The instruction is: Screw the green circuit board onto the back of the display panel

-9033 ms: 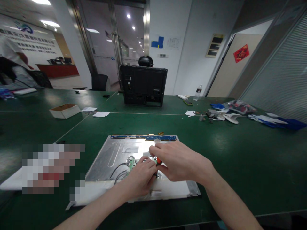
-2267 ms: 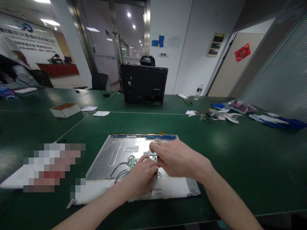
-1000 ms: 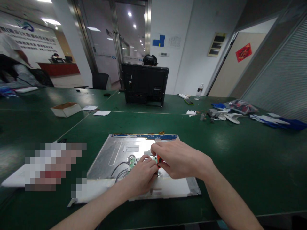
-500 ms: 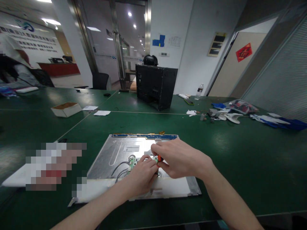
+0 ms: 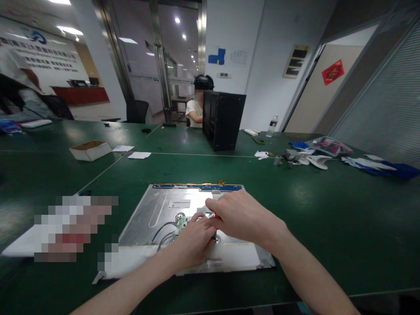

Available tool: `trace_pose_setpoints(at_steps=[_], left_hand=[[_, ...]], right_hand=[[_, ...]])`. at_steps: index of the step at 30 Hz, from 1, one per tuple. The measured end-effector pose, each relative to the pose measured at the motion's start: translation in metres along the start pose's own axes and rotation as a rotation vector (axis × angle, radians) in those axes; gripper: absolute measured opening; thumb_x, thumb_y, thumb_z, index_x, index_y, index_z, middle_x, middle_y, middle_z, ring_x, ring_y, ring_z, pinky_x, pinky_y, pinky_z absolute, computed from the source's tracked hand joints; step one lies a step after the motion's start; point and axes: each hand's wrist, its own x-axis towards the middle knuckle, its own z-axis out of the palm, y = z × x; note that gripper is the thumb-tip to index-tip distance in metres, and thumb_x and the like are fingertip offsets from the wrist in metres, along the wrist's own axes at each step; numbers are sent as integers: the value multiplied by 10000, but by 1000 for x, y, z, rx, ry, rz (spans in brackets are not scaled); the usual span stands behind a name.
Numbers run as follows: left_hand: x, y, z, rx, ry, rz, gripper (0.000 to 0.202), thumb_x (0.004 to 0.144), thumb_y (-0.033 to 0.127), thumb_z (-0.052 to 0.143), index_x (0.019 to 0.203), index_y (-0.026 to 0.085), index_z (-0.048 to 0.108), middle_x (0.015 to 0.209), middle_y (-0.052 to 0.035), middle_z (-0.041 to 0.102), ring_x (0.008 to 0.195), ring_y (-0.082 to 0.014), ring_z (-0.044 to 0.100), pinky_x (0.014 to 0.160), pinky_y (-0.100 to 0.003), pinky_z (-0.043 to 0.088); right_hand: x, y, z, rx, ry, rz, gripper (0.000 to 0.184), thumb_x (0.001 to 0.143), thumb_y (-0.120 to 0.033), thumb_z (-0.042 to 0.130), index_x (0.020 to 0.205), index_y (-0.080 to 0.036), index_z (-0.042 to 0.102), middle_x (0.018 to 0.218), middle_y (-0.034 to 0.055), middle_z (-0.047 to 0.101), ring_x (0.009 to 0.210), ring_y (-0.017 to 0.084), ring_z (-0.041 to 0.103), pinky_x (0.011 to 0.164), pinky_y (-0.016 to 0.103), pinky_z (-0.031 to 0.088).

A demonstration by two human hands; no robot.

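Note:
A bare display panel [image 5: 157, 212] lies back-up on the green table, its silver metal rear showing, with a blue circuit strip [image 5: 197, 187] along its far edge. My right hand [image 5: 244, 216] is closed around a small tool with an orange-red handle [image 5: 216, 215], held upright over the panel's middle. Beside it, my left hand [image 5: 193, 240] is curled with its fingertips pressed on a small green circuit board [image 5: 180, 223]. Black wires [image 5: 162, 229] run from that board across the metal. What the left fingers pinch is hidden.
A black monitor housing [image 5: 223, 120] stands across the table, with a seated person [image 5: 197, 105] behind it. A small cardboard box [image 5: 90, 150] and papers lie at the left. Gloves, bags and a water bottle [image 5: 271, 124] are at the right. A blurred patch covers the near left.
The black housing across the table has been turned from facing me to side-on, uncovering the person behind it. My hands have stayed at the same spot on the panel.

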Motion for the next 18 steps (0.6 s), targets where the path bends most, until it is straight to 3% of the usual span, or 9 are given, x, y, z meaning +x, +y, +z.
trace_pose_setpoints(at_steps=[5,13,18], left_hand=[[0,0,-1,8,-8,16,187,851,156,508,985,199,631,1054,-64,650,1028,-246,570,1011,-452,328],[0,0,-3,21,3,44,189,852,165,508,995,205,625,1019,-62,652,1009,-244,574,993,-445,342],[0,0,-2,23,-16,23,180,849,146,504,966,198,630,1021,-62,654,1009,-242,575,980,-441,342]], right_hand=[[0,1,1,18,14,-108,105,876,-265,496,934,-193,546,788,35,676,662,183,607,500,291,260],[-2,9,1,85,-39,-208,279,767,-193,579,1020,-201,462,870,29,663,711,179,586,524,275,286],[-2,6,2,58,-1,-120,250,813,-269,551,1038,-195,470,886,52,671,730,202,607,531,280,315]])
